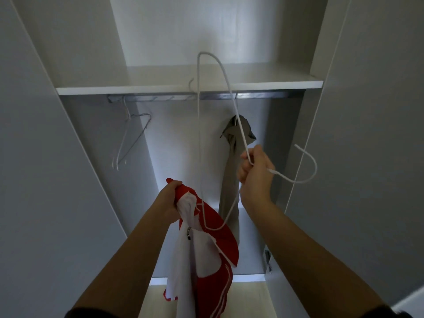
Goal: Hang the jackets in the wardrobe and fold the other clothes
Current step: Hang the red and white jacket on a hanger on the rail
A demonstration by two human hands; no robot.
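The red-and-white jacket point(206, 249) is dangling from the left hand point(169, 200), which is gripping its collar. Up and to the right, the right hand point(254, 173) is clenching a white hanger point(199, 125), its lower corner dipping toward the collar. The person is probably threading the shoulders on; hooking the rail point(263, 95) above both hands comes next.

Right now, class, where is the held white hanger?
Head view, centre-right: the right hand grips the white hanger in front of the wardrobe rail; its lower corner overlaps the red jacket the left hand holds.
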